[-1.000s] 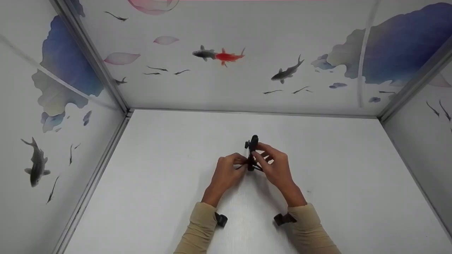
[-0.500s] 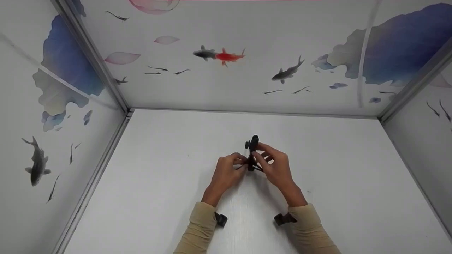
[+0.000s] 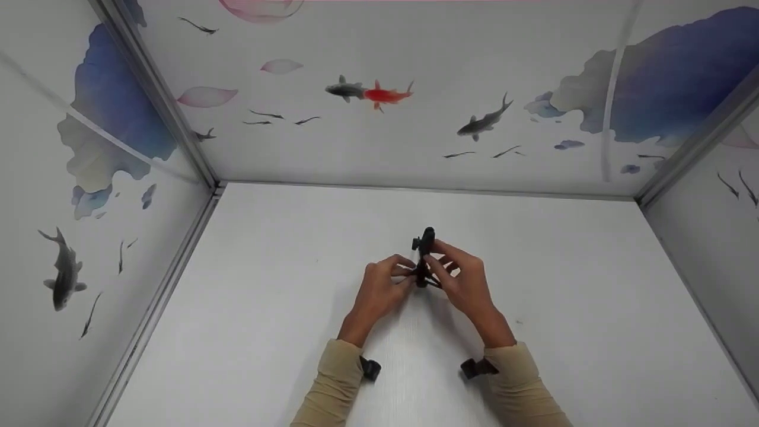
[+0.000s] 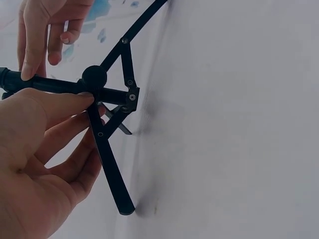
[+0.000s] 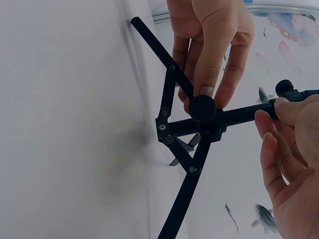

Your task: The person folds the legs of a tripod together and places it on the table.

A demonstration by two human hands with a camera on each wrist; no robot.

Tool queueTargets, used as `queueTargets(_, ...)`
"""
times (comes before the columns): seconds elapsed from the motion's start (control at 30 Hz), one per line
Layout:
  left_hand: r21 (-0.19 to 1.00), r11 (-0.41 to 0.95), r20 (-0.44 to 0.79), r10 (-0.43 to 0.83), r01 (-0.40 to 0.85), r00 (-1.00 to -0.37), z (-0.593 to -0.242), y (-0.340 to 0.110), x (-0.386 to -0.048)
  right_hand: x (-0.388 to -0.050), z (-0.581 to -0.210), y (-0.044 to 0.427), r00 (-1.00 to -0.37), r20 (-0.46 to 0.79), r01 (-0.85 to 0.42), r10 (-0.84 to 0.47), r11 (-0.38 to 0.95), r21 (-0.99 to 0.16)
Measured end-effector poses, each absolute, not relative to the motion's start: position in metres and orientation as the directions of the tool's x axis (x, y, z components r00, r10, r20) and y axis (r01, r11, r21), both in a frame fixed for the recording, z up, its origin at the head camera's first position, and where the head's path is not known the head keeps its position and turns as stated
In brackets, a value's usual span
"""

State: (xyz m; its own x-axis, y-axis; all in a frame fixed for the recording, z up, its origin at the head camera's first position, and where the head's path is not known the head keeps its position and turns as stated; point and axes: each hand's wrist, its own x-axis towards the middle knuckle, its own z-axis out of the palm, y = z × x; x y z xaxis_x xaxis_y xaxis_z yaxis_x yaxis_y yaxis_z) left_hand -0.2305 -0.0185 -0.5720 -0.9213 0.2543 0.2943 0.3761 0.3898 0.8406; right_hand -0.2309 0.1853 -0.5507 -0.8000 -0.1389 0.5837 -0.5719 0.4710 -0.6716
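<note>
A small black tripod (image 3: 425, 246) stands roughly upright between both hands, legs spread. Its feet are at or close to the white tabletop; I cannot tell if all touch. My left hand (image 3: 380, 289) pinches it at the collar, the thumb by a round knob (image 4: 94, 77) and the other fingers behind a leg (image 4: 113, 174). Higher up, my right hand (image 3: 467, 280) holds the centre column (image 5: 244, 114) between thumb and fingers. Another small knob (image 5: 284, 88) juts out near the top of the column. In the head view the hands partly hide the legs.
The white tabletop (image 3: 267, 332) is bounded by printed panels at the back (image 3: 391, 160) and both sides, with metal rails (image 3: 154, 296) along the seams. Each sleeve cuff carries a black wrist camera, one left (image 3: 372, 370) and one right (image 3: 471, 369).
</note>
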Motion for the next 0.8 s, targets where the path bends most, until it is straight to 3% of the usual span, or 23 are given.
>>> queueTargets(0.8,0.836,0.386,0.315,0.243,0.389,-0.917,-0.5705,-0.0201,-0.2305,-0.2292,-0.5491,0.1854,-0.797,0.587,-0.578,-0.144,0.465,-0.67)
